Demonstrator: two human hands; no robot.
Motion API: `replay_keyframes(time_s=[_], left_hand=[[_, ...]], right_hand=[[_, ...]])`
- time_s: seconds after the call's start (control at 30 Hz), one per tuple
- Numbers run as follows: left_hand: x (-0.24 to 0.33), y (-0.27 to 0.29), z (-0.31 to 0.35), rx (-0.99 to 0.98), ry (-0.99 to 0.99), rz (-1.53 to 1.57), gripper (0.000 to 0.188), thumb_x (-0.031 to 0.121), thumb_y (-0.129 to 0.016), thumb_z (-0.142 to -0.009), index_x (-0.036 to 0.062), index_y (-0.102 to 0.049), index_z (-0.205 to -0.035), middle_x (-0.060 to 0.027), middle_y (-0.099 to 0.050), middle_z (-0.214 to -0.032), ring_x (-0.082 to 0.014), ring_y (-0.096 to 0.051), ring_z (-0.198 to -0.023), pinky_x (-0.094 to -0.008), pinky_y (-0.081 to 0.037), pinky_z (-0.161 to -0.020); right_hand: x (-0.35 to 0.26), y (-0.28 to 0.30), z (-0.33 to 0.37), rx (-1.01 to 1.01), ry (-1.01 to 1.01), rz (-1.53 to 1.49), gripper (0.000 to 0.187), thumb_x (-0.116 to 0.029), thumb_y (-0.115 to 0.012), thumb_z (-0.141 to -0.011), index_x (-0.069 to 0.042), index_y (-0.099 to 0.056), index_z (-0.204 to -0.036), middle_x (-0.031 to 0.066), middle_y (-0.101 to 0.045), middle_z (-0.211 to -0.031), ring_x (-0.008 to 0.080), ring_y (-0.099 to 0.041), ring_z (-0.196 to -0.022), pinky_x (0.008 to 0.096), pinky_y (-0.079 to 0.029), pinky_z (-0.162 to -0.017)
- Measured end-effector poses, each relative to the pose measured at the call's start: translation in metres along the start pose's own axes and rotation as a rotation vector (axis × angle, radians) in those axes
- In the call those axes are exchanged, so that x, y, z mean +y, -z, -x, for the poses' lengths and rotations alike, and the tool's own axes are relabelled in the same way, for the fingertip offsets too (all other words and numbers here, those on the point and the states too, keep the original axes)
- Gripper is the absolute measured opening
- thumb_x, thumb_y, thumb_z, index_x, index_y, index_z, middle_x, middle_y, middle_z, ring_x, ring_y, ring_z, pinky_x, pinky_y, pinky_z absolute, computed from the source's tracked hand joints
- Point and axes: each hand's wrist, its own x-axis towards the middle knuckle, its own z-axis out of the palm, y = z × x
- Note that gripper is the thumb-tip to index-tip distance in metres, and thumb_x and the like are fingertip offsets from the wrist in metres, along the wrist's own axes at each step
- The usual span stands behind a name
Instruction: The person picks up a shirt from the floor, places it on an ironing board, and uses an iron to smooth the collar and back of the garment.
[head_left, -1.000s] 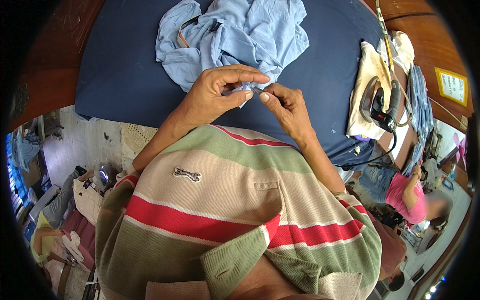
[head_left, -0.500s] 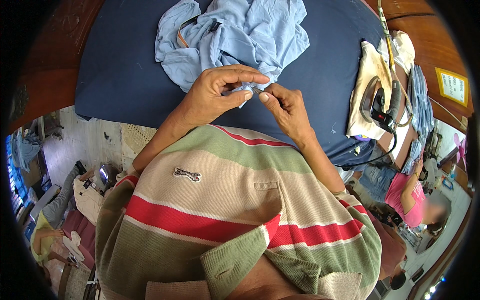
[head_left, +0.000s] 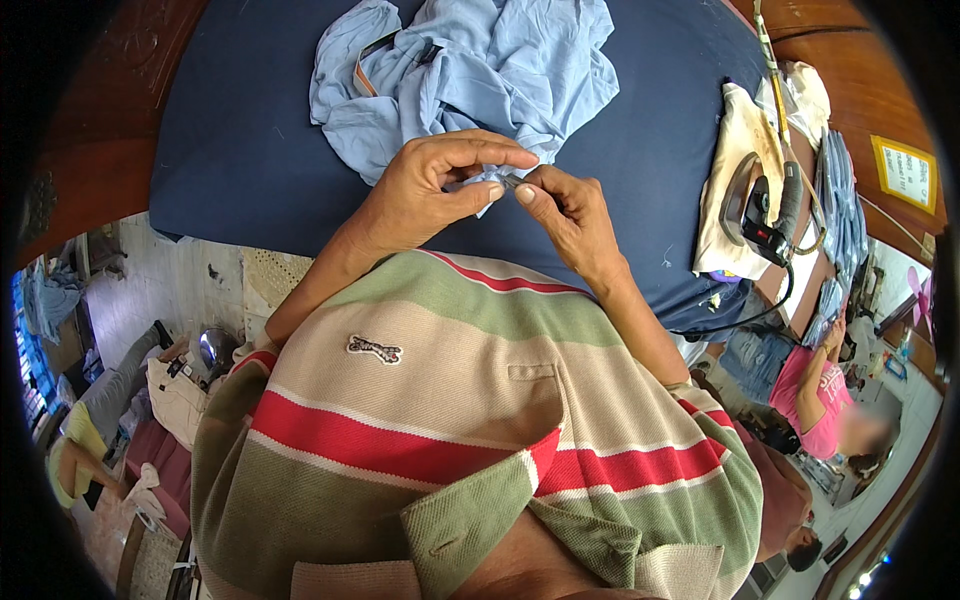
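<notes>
A light blue garment (head_left: 560, 75) lies crumpled on the dark blue cloth-covered table (head_left: 250, 130). My left hand (head_left: 425, 190) pinches a small gathered end of it between thumb and fingers, at the garment's near edge. Close against it, my right hand (head_left: 580, 220) grips a small dark metal tool (head_left: 514, 181) between thumb and forefinger. The tool's tip meets the pinched fabric; the fingers hide most of the tool, so its exact kind is unclear. A thin band with an orange edge (head_left: 366, 78) lies among the folds.
At the right an iron (head_left: 765, 215) rests on a cream cloth (head_left: 715, 240), its cord (head_left: 785, 295) trailing along the table edge. Folded blue garments (head_left: 840, 200) are stacked beyond it. People sit nearby, one in a pink shirt (head_left: 815, 400), another in yellow (head_left: 80, 440).
My hands keep nearly the same place, the tool tip shifting only slightly at the pinched fabric. The people at both sides have moved their arms.
</notes>
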Motion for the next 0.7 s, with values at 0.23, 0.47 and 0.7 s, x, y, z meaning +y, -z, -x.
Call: replay_keyframes(time_s=[0.23,0.47,0.7], left_hand=[[-0.0025,0.0003,-0.0001,-0.007,-0.01,0.046,0.033,-0.007,-0.058,-0.075,0.0012,-0.06,-0.106,-0.0089,-0.057,-0.106,-0.0124,-0.056,-0.093,-0.0213,-0.047,-0.078],[0.0026,0.0011,-0.0006,-0.032,0.005,0.029,0.034,-0.006,-0.058,-0.075,0.0013,-0.059,-0.108,-0.008,-0.057,-0.106,-0.0098,-0.054,-0.087,-0.0187,-0.046,-0.073],[-0.0016,0.002,0.0,-0.006,0.005,0.05,0.036,-0.008,-0.057,-0.074,0.0001,-0.058,-0.109,-0.01,-0.054,-0.11,-0.0124,-0.053,-0.097,-0.0217,-0.046,-0.08]], right_hand=[[-0.0013,-0.0004,-0.0015,-0.007,0.003,0.023,0.03,-0.029,-0.057,-0.085,0.001,-0.062,-0.078,0.0068,-0.046,-0.049,0.0115,-0.042,-0.043,0.0285,-0.032,-0.042],[0.0014,-0.0012,-0.001,-0.003,0.022,0.003,0.029,-0.027,-0.057,-0.085,0.001,-0.061,-0.076,0.0057,-0.045,-0.048,0.0103,-0.04,-0.043,0.0276,-0.031,-0.042],[0.0025,-0.0006,0.0002,-0.003,-0.005,-0.039,0.032,-0.029,-0.057,-0.085,0.001,-0.06,-0.075,0.005,-0.045,-0.049,0.0103,-0.039,-0.044,0.028,-0.031,-0.043]])
